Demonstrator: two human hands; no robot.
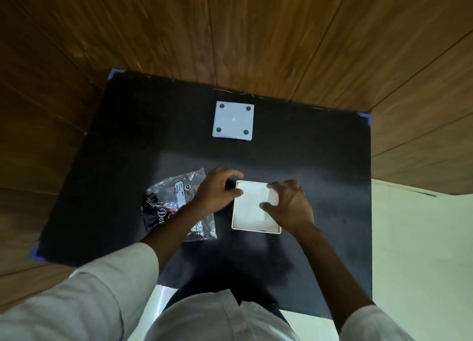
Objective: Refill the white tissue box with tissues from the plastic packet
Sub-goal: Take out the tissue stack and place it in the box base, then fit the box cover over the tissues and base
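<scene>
The white tissue box (249,216) lies open-side up on the black mat, with white tissues showing inside it. My left hand (217,191) grips the box's far left corner, thumb and fingers curled on the rim. My right hand (289,206) rests on the right part of the box, fingers spread over the tissues and the far right rim. The clear plastic packet (169,202), crumpled and with black print and a white label, lies just left of the box, partly under my left forearm. The box's white base plate (233,120), with round pads at its corners, lies apart at the mat's far side.
The black mat (128,148) covers the table and has purple tape at its corners. Wooden wall panels rise behind and to the left. A pale floor (419,251) shows to the right of the mat. My white sleeves and shirt fill the near edge.
</scene>
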